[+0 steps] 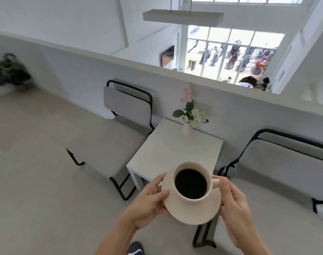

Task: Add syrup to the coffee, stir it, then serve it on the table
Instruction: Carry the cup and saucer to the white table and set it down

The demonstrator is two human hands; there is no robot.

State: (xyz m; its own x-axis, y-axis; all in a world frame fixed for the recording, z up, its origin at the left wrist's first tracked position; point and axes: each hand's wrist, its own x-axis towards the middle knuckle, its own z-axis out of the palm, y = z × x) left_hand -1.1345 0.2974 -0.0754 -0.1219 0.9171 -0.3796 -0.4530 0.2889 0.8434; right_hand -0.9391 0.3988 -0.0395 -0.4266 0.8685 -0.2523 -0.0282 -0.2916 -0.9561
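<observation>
Fingers [158, 183] of the left hand [147, 203] curl over the near-left rim of the saucer [193, 212], thumb on top and the rest underneath, while those of the right hand [234, 205] clamp the opposite rim just below the cup's handle [215, 183]. Both hands grasp the saucer itself, not the cup [192, 183] — a two-sided grip that probably keeps the plate level, so the coffee [191, 183], which stands high in the cup, does not slop over.

Cup and saucer are carried in the air between the two sets of fingers, in front of the near corner of the small white counter [175, 148] and not yet resting on it. Beyond the fingers, at the far edge of the counter, stands a little vase of flowers [189, 124]; the nearer surface is bare, which looks like the natural landing spot. A grey chair [113, 140] sits to the left of the fingers, another [278, 159] to the right.

No spoon or syrup shows, so the serving step seems to be in hand — lowering the saucer flat onto the counter is what remains.
</observation>
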